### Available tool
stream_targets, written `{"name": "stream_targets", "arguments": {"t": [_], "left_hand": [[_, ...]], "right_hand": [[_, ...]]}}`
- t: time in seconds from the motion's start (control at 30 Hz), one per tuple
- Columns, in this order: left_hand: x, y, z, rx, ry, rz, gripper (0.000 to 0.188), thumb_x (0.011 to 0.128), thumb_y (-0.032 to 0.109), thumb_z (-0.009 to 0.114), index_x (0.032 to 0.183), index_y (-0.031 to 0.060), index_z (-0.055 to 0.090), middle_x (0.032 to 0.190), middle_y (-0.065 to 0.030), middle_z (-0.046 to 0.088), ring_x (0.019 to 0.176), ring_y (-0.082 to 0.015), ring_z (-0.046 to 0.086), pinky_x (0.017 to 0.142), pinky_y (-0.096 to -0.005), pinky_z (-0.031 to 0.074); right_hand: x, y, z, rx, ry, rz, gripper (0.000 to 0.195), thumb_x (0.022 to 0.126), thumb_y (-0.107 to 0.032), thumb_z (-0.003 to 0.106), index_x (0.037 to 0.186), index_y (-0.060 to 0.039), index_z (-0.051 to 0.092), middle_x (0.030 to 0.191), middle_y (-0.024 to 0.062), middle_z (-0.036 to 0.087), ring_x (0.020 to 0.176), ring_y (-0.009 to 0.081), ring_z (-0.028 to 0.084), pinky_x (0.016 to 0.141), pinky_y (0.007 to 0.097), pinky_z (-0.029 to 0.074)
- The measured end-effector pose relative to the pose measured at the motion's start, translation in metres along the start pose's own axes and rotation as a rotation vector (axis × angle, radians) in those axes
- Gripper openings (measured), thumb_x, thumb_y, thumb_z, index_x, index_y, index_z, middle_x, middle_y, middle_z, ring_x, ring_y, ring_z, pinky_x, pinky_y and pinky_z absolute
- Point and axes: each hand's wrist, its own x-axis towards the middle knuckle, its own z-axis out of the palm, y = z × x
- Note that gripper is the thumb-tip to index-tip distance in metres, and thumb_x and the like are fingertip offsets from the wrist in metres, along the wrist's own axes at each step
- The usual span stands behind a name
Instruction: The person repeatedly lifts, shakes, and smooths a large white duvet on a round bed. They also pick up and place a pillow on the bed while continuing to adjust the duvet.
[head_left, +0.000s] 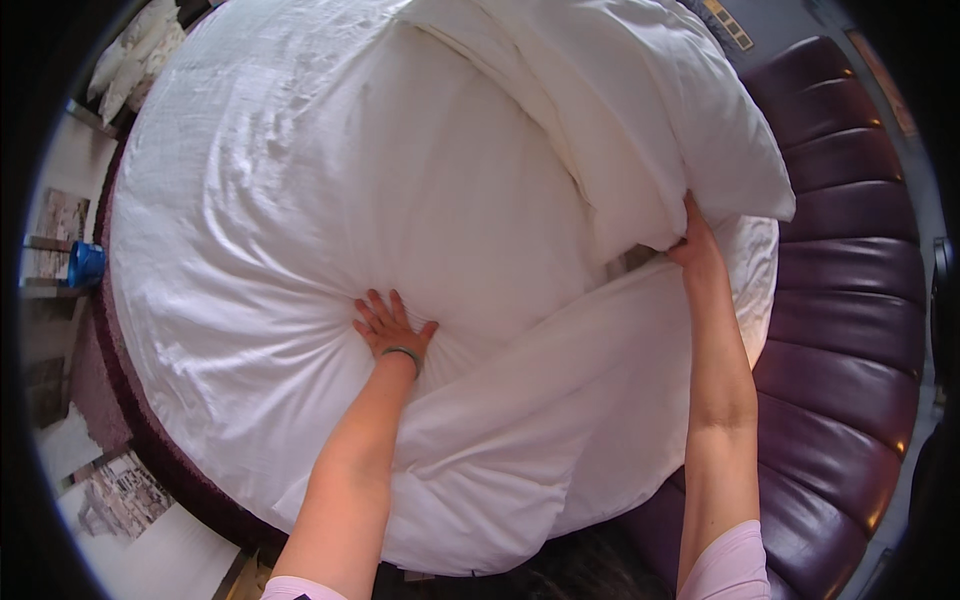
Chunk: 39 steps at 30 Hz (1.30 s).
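Note:
A large round bed with white bedding (450, 172) fills the view before me. My left hand (394, 324) lies flat on the white cloth with its fingers spread, and creases run out from it. A green bangle (403, 351) circles that wrist. At the right, my right hand (691, 236) grips the edge of a folded-back white duvet (637, 135); some of its fingers are hidden in the cloth. Just left of this hand, a small dark patterned patch (634, 259) shows in a gap between the layers.
A curved, padded purple leather headboard (847, 274) borders the bed on the right. White pillows or cloths (135, 60) lie at the upper left. A blue bin (86, 264) stands at the left, beyond the bed's dark purple rim (120, 390).

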Motion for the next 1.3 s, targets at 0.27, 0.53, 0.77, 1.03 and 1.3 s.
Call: {"name": "stream_targets", "arguments": {"t": [0.27, 0.53, 0.77, 1.03, 1.3], "left_hand": [[-0.002, 0.008, 0.003, -0.039, 0.042, 0.011, 0.083, 0.08, 0.063, 0.029, 0.138, 0.0132, -0.003, 0.142, -0.016, -0.009, 0.129, -0.0372, -0.01, 0.102, -0.0518, 0.0], [-0.008, -0.029, -0.007, -0.222, 0.062, 0.222, 0.08, 0.08, 0.058, 0.036, 0.138, 0.0113, 0.005, 0.142, -0.015, -0.007, 0.13, -0.0374, -0.008, 0.102, -0.0511, 0.005], [-0.016, -0.16, 0.051, -1.342, 0.098, 0.754, 0.047, 0.087, 0.03, 0.046, 0.124, 0.0011, 0.038, 0.117, -0.0169, 0.05, 0.109, -0.0271, 0.047, 0.096, -0.0315, 0.032], [-0.155, -0.315, 0.072, -1.695, -0.459, 0.504, 0.064, 0.085, 0.052, 0.039, 0.13, 0.0076, 0.027, 0.12, -0.0146, 0.048, 0.11, -0.0223, 0.045, 0.09, -0.0348, 0.035], [-0.187, -0.327, 0.009, -1.825, -0.611, 0.34, 0.075, 0.081, 0.062, 0.034, 0.134, 0.0103, 0.021, 0.13, -0.0123, 0.036, 0.118, -0.0258, 0.036, 0.097, -0.0387, 0.028]], "right_hand": [[-0.126, 0.046, 0.087, -0.133, -0.086, -0.129, 0.056, 0.075, -0.048, 0.058, 0.113, -0.0091, 0.049, 0.106, 0.0061, 0.056, 0.093, 0.0263, 0.055, 0.078, 0.0444, 0.047], [-0.205, 0.181, 0.183, 0.23, -0.004, -0.054, 0.059, 0.078, -0.037, 0.059, 0.119, -0.0026, 0.036, 0.112, 0.0094, 0.049, 0.092, 0.024, 0.051, 0.061, 0.0407, 0.046], [-0.319, 0.207, 0.194, 0.041, 0.174, 0.0, 0.055, 0.082, -0.044, 0.051, 0.117, -0.0032, 0.041, 0.114, 0.0096, 0.05, 0.099, 0.024, 0.049, 0.073, 0.0451, 0.042], [-0.494, 0.293, 0.188, 0.079, 0.04, 0.209, 0.05, 0.085, -0.042, 0.047, 0.116, -0.0034, 0.043, 0.109, 0.0081, 0.053, 0.095, 0.0194, 0.053, 0.07, 0.0321, 0.046], [-0.647, 0.39, 0.048, -0.256, -0.374, 0.707, 0.041, 0.088, -0.032, 0.047, 0.115, -0.001, 0.047, 0.105, 0.0073, 0.054, 0.093, 0.0175, 0.052, 0.081, 0.0269, 0.042]]}}
